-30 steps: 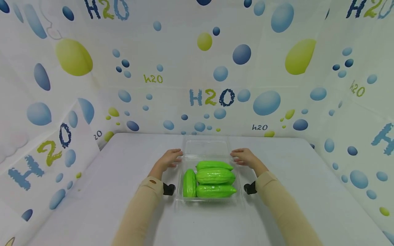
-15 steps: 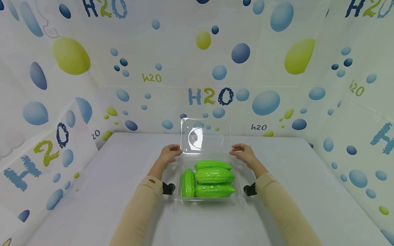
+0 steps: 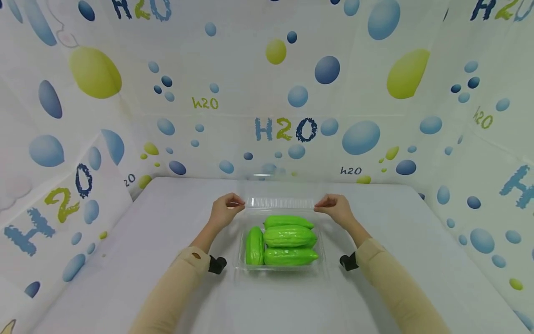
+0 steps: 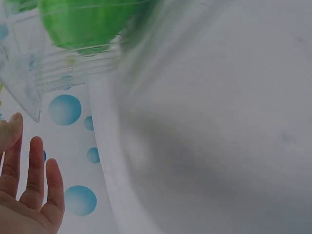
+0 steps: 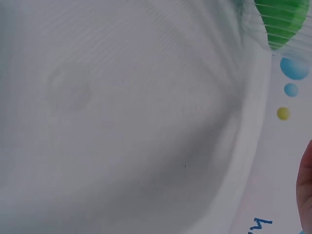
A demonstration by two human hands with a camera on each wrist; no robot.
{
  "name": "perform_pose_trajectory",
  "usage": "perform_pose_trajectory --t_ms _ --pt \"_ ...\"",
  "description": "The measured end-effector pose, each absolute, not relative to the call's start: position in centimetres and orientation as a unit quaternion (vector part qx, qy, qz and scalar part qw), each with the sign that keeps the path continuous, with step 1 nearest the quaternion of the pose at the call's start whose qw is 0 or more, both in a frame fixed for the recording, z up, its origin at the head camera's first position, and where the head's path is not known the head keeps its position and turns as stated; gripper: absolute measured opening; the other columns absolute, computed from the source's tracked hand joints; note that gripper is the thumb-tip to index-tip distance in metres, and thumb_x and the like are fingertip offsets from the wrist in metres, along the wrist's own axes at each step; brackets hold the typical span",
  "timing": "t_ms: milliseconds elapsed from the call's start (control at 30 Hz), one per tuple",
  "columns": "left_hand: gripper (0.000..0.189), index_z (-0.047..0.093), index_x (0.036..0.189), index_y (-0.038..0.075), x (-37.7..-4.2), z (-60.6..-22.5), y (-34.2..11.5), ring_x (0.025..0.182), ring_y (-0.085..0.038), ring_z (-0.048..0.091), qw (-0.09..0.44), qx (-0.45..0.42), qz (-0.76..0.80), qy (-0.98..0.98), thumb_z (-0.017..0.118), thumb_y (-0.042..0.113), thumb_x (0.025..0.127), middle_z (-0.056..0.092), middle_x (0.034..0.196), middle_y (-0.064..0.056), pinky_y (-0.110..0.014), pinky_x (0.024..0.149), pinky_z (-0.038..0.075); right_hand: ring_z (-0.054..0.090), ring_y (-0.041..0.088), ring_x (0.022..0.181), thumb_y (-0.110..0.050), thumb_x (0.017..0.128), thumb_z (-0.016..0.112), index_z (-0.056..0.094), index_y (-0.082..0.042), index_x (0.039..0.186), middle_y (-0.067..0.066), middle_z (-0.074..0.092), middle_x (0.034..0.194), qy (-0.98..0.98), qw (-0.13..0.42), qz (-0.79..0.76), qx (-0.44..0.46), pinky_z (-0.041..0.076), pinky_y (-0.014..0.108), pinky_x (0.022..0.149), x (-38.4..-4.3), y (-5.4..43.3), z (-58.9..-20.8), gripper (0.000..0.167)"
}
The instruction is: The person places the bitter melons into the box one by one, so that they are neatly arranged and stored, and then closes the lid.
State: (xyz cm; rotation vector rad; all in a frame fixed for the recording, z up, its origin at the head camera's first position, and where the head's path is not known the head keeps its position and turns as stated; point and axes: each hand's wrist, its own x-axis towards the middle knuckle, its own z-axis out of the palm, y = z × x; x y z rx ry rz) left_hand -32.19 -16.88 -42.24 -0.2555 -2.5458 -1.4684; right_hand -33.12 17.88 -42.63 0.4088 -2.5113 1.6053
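A clear plastic clamshell box [image 3: 280, 268] lies in the middle of the table. Green bumpy bitter melons [image 3: 290, 236] fill it, one lengthwise at the left and several crosswise. Its clear lid [image 3: 280, 203] is raised at the back; its upper part shows only faintly. My left hand [image 3: 224, 212] pinches the lid's left side with thumb and index finger; in the left wrist view the thumb tip meets the lid's corner while the other fingers stay extended. My right hand [image 3: 339, 211] pinches the right side; little of it appears in the right wrist view.
The box stands on a white-covered table [image 3: 125, 260]. Behind it rises a white backdrop [image 3: 246, 74] with blue and green dots and H2O lettering. Black wrist mounts [image 3: 218, 265] sit beside the front part of the box.
The lid has swung up from lying back behind the box, and its angle keeps changing. Both hands went from loosely spread fingers beside it to pinching its sides. The melons have stayed in place.
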Motion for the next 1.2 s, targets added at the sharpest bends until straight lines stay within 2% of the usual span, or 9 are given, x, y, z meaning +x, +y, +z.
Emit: perform_pose_trajectory --t_ms 100,200,367,567,767,967,1100,1200 --pt "0.006 0.066 0.09 0.003 -31.7 -42.5 -17.4 0.094 -0.028 0.061 0.123 -0.11 -0.465 -0.87 0.065 0.006 0.084 0.066 0.096 -0.011 -0.041 0.078 0.05 0.066 0.02 0.076 -0.006 0.078 0.072 0.069 0.004 0.085 0.014 0.069 0.084 -0.852 0.076 0.493 0.16 0.053 0.027 0.068 -32.8 18.2 -42.4 0.012" --pt "0.012 0.068 0.094 0.002 -31.1 -42.5 -17.8 0.097 -0.03 0.06 0.137 -0.118 -0.436 -0.881 0.058 0.003 0.087 0.066 0.1 -0.014 -0.044 0.081 0.048 0.065 0.028 0.08 -0.001 0.08 0.066 0.07 0.006 0.089 0.017 0.068 0.088 -0.874 0.095 0.446 0.168 0.054 0.032 0.068 -32.3 18.6 -42.3 0.011" --pt "0.026 0.068 0.105 0.005 -29.9 -42.5 -17.9 0.105 -0.031 0.054 0.105 -0.113 -0.426 -0.892 0.045 0.006 0.092 0.063 0.112 -0.014 -0.045 0.084 0.045 0.063 0.031 0.086 0.004 0.084 0.054 0.068 0.008 0.093 0.018 0.067 0.094 -0.884 0.111 0.407 0.202 0.053 0.038 0.071 -31.4 18.8 -42.4 0.018" --pt "0.03 0.061 0.117 0.007 -28.6 -42.6 -17.5 0.112 -0.035 0.05 0.065 -0.111 -0.426 -0.895 0.045 0.019 0.095 0.053 0.126 -0.014 -0.05 0.089 0.042 0.061 0.029 0.09 -0.01 0.091 0.053 0.066 0.003 0.102 0.015 0.065 0.103 -0.889 0.104 0.382 0.232 0.051 0.041 0.075 -30.0 18.9 -42.6 0.021" --pt "0.039 0.048 0.132 0.008 -27.3 -42.5 -17.4 0.12 -0.037 0.043 0.008 -0.103 -0.477 -0.873 0.042 0.024 0.097 0.039 0.139 -0.016 -0.05 0.091 0.042 0.058 0.032 0.096 -0.016 0.093 0.052 0.057 0.004 0.118 0.019 0.058 0.116 -0.891 0.071 0.385 0.232 0.049 0.045 0.079 -28.4 19.2 -42.6 0.033" --pt "0.043 0.04 0.138 0.013 -25.0 -41.9 -17.6 0.124 -0.035 0.038 -0.05 -0.079 -0.558 -0.825 0.042 0.021 0.095 0.027 0.145 -0.015 -0.051 0.093 0.04 0.058 0.031 0.098 -0.018 0.093 0.051 0.049 0.001 0.128 0.02 0.053 0.125 -0.876 0.032 0.428 0.219 0.051 0.038 0.076 -26.4 19.2 -42.2 0.039" --pt "0.048 0.036 0.139 0.012 -22.8 -41.6 -17.5 0.125 -0.032 0.037 -0.068 -0.05 -0.588 -0.804 0.045 0.023 0.094 0.027 0.144 -0.014 -0.05 0.095 0.038 0.057 0.034 0.101 -0.015 0.092 0.05 0.04 0.002 0.134 0.025 0.048 0.128 -0.856 -0.005 0.486 0.178 0.052 0.037 0.074 -24.6 18.9 -41.7 0.047" --pt "0.054 0.03 0.141 0.01 -21.2 -41.4 -17.4 0.124 -0.033 0.037 -0.083 -0.027 -0.598 -0.797 0.047 0.025 0.093 0.031 0.142 -0.016 -0.048 0.093 0.041 0.053 0.036 0.108 -0.015 0.091 0.048 0.032 0.003 0.138 0.028 0.042 0.131 -0.837 -0.05 0.527 0.137 0.051 0.04 0.078 -22.9 18.8 -41.4 0.053"
